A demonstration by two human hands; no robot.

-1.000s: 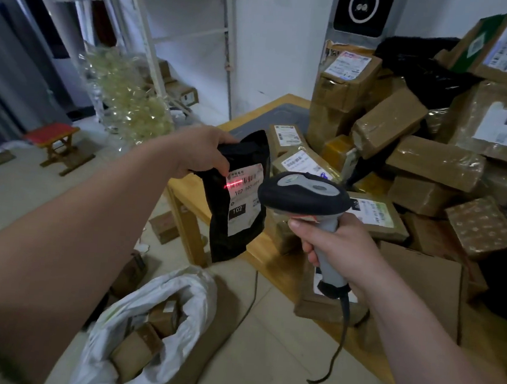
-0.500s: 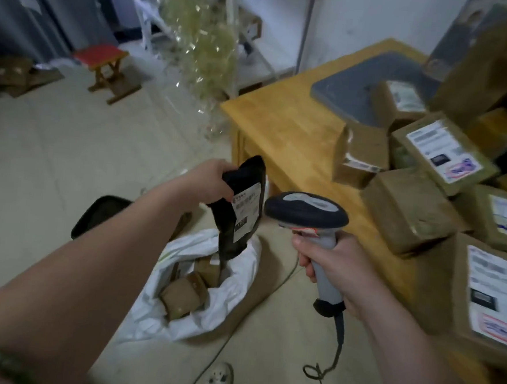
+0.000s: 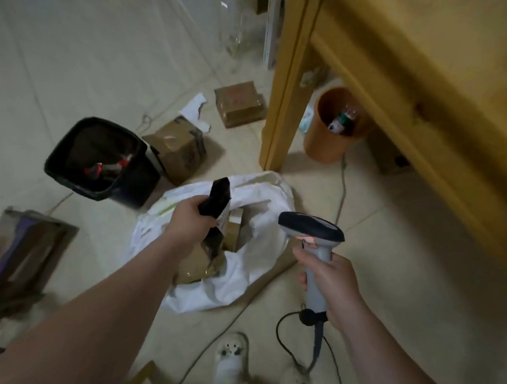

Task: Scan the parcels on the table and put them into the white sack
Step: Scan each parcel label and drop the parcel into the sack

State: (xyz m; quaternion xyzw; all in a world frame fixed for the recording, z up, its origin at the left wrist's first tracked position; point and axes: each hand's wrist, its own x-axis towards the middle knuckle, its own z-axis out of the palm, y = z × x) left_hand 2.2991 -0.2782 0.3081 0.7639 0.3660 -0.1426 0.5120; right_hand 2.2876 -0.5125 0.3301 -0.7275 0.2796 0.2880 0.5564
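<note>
My left hand (image 3: 188, 221) grips a black pouch parcel (image 3: 218, 201) with a white label, held right over the open mouth of the white sack (image 3: 259, 267) on the floor. Brown boxes (image 3: 233, 229) lie inside the sack. My right hand (image 3: 329, 284) grips the handle of a grey and dark blue barcode scanner (image 3: 311, 229), held to the right of the sack; its cable trails to the floor.
The yellow wooden table (image 3: 419, 83) fills the upper right; its leg (image 3: 284, 104) stands just behind the sack. A black bin (image 3: 98, 157), an orange bin (image 3: 331, 128) and loose cardboard boxes (image 3: 177, 150) stand around. My white slippers (image 3: 231, 361) are at the bottom.
The view has tipped down to the floor. My left hand has carried the black pouch from the scanner down to the sack's mouth. The scanner has stayed in my right hand.
</note>
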